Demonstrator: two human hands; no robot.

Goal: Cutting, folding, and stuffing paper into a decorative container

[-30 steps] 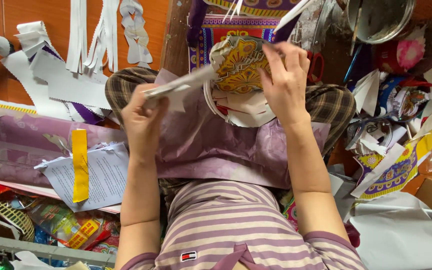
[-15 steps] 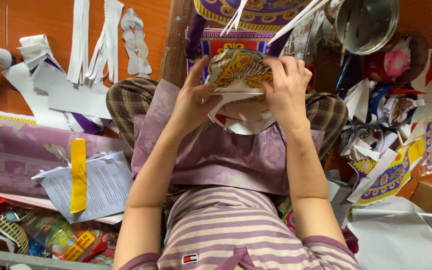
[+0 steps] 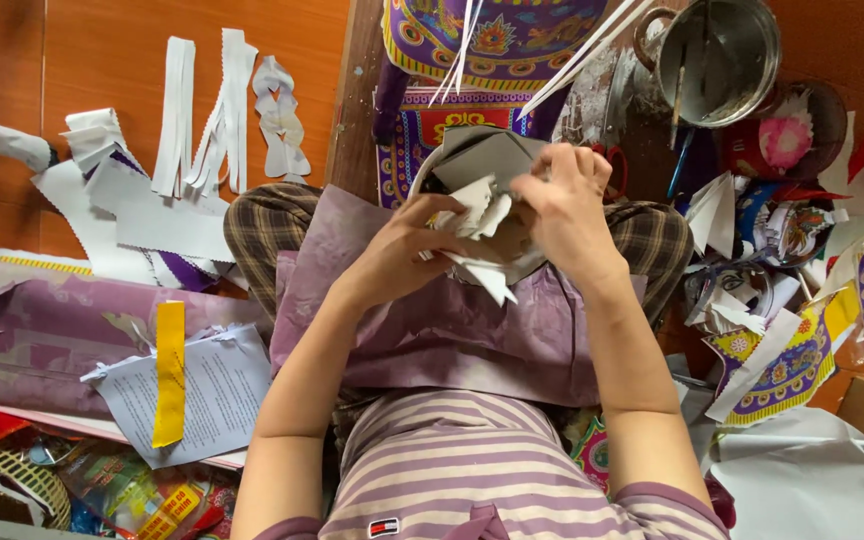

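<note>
My left hand [image 3: 402,255] and my right hand [image 3: 564,205] meet above my lap and both grip a round paper-covered object [image 3: 482,165]. Its grey-white inner side faces up, with folded white paper flaps [image 3: 477,270] sticking out between my fingers. The left hand pinches the flaps at the lower left edge. My right hand wraps over the right rim. A mauve sheet [image 3: 432,330] lies across my lap under them.
White paper strips [image 3: 202,110] lie on the orange floor at the upper left. A steel pot [image 3: 717,55] stands at the upper right, above a heap of patterned paper scraps [image 3: 782,370]. Patterned purple paper [image 3: 492,40] lies ahead. A printed sheet with a yellow strip [image 3: 169,375] lies at left.
My left hand came in from the left to join the right on the round object. The object turned from its patterned yellow side to its grey-white inner side.
</note>
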